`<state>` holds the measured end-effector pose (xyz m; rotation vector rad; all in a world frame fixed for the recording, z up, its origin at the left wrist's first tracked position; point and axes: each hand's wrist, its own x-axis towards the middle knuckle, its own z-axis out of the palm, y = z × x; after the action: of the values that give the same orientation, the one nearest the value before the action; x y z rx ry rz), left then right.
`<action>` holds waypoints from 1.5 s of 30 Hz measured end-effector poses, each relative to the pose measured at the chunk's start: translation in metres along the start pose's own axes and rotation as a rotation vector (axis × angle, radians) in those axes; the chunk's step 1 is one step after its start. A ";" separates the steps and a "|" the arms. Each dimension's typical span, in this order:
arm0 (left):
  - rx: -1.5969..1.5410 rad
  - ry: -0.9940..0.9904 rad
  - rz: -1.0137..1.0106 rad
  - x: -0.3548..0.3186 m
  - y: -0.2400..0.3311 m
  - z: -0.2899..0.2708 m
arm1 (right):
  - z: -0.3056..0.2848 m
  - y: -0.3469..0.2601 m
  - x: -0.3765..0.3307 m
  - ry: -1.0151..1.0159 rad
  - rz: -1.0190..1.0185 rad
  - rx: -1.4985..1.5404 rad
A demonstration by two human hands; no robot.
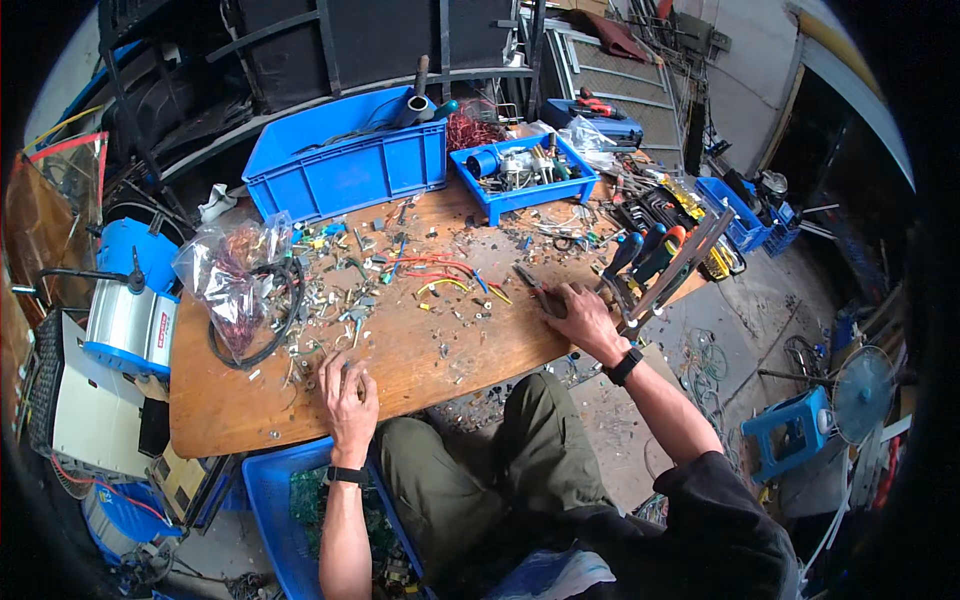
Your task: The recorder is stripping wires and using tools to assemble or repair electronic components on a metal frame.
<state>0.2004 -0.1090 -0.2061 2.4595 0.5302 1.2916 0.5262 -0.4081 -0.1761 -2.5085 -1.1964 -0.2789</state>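
Near the front edge of the wooden table (480,345), my left hand (350,408) rests with its fingers curled inward; whatever they may hold is hidden. My right hand (588,322) lies on the tabletop farther right, closed round the handles of pliers (530,279). Their dark jaws point away toward the back left. Cut red wires (430,262) and yellow wires (440,284) lie between the hands, farther back. Small metal and plastic scraps (345,305) are strewn over the left and middle of the table.
A large blue crate (350,180) and a blue parts tray (530,193) stand at the back. A clear plastic bag (225,275) and black cable (290,325) lie left. Screwdrivers (650,250) stand in a rack right. A blue bin (270,500) of circuit boards sits below the table.
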 end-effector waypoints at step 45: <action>0.153 -0.088 0.000 0.008 0.016 0.002 | 0.008 -0.014 -0.002 0.200 -0.047 0.117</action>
<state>0.2086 -0.1198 -0.1946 2.6262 0.6268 1.1765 0.5145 -0.3977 -0.1812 -2.2938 -1.1568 -0.4471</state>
